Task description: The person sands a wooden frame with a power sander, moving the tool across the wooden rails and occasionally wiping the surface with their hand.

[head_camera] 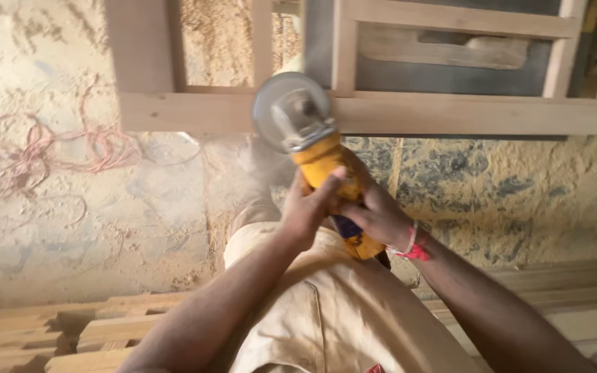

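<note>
The angle grinder (323, 162) has a glossy yellow plastic body and a dull grey metal guard and disc. The frame (409, 114) is pale bare wood, planed smooth and matt. The floor (105, 207) looks rough and powdery under sawdust. The trousers (340, 311) are matt tan cloth.

grinder (326, 166): yellow body, silver-grey disc guard, dark blue patch under the hands
wrist thread (412, 247): red and white, on the right wrist
trousers (326, 304): tan, below both hands
frame (450, 114): pale wood, beyond the hands
cord (43, 152): pinkish red, left of the hands
</note>
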